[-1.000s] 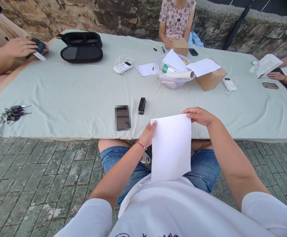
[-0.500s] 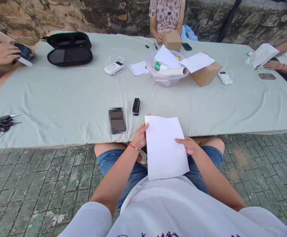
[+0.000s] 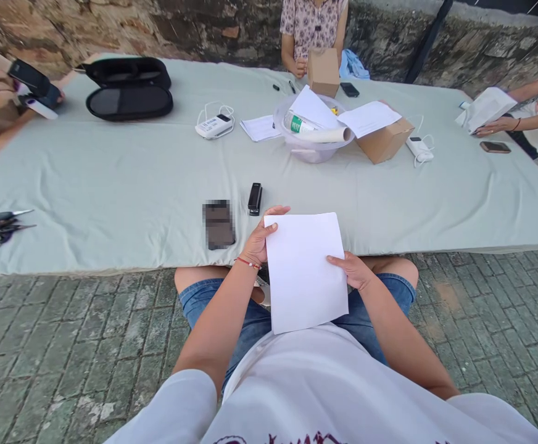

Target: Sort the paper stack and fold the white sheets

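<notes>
The person's left hand (image 3: 258, 239) held the upper left of a blank sheet of white paper (image 3: 306, 277), thumb on its face and fingers partly spread behind, while the right hand (image 3: 353, 270) pinched its right side near the middle, thumb on top. The paper was over the lap, its top portion overlapping the near edge of the table (image 3: 111, 179). Just beyond the left hand, toward that same edge, lay a black stapler (image 3: 255, 199) and, left of it, a dark flat item (image 3: 219, 227) with a blurred surface. A bunch of keys (image 3: 1, 229) lay near the table's near left corner, and an open black case (image 3: 130, 103) stood near the far left corner. Past the middle, toward the far edge, a translucent basin (image 3: 315, 153) held papers and a roll, with a cardboard box (image 3: 382, 145) just beside it; a phone (image 3: 495, 147) lay toward the right edge
</notes>
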### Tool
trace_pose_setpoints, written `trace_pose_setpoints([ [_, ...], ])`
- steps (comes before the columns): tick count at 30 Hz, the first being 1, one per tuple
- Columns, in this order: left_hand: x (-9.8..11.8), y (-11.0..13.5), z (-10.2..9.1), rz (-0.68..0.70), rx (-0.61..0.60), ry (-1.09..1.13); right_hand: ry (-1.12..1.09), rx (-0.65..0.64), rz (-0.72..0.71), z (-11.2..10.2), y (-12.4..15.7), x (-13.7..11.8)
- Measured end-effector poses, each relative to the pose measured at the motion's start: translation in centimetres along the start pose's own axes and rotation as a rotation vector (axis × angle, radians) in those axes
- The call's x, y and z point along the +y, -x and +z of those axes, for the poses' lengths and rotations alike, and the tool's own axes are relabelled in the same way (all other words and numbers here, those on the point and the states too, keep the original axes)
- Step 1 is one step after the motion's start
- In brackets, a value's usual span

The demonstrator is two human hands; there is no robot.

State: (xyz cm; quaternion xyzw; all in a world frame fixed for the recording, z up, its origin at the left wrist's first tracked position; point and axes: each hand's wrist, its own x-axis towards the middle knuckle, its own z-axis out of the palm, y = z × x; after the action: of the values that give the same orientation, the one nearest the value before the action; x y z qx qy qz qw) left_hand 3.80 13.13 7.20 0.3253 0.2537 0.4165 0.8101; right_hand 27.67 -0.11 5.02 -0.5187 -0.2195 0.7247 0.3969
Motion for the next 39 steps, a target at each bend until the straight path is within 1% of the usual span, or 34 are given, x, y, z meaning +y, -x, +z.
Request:
trace_pose_setpoints([
  [3,0.7,0.0,-0.1,-0.071,-0.068,-0.060,0.021,-0.013,-0.024,0.4,0.1,-0.4],
  [5,0.9,0.0,-0.3,-0.091,-0.107,-0.081,0.025,-0.033,-0.037,0.7,0.1,-0.4],
  [9,1.1,0.2,-0.3,-0.034,-0.147,-0.075,0.006,-0.032,-0.045,0.9,0.2,-0.2],
  [12,1.1,0.3,-0.3,-0.020,-0.180,-0.043,-0.001,-0.029,-0.028,0.8,0.1,0.1],
  [17,1.1,0.1,-0.2,-0.026,-0.143,-0.018,-0.028,-0.030,-0.023,0.7,0.1,0.3],
  [21,1.5,0.5,0.0,-0.036,-0.174,-0.002,-0.085,-0.032,-0.024,0.9,0.4,0.5],
  [24,1.3,0.9,-0.1,-0.103,-0.152,-0.012,-0.157,-0.010,-0.009,0.9,0.2,0.7],
  [27,-0.1,1.6,-0.7,-0.281,-0.064,-0.037,-0.231,0.081,-0.011,0.7,-0.7,1.0],
  [29,-1.6,2.5,-1.3,-0.454,-0.002,-0.054,-0.255,0.152,0.004,0.4,-1.5,1.4],
  [30,-2.5,3.1,-1.7,-0.527,0.044,-0.061,-0.256,0.179,0.017,0.2,-1.8,1.6],
  [31,-3.4,3.8,-2.0,-0.571,0.094,-0.050,-0.251,0.196,0.029,0.0,-1.9,1.9],
  [33,-5.1,5.1,-2.7,-0.616,0.166,0.001,-0.225,0.188,0.045,-0.3,-2.0,2.4],
  [36,-7.0,6.7,-3.1,-0.674,0.273,0.041,-0.184,0.111,0.056,-0.6,-1.4,3.2],
  [39,-7.9,7.4,-3.1,-0.661,0.285,0.085,-0.147,0.077,0.070,-0.8,-0.7,3.7],
])
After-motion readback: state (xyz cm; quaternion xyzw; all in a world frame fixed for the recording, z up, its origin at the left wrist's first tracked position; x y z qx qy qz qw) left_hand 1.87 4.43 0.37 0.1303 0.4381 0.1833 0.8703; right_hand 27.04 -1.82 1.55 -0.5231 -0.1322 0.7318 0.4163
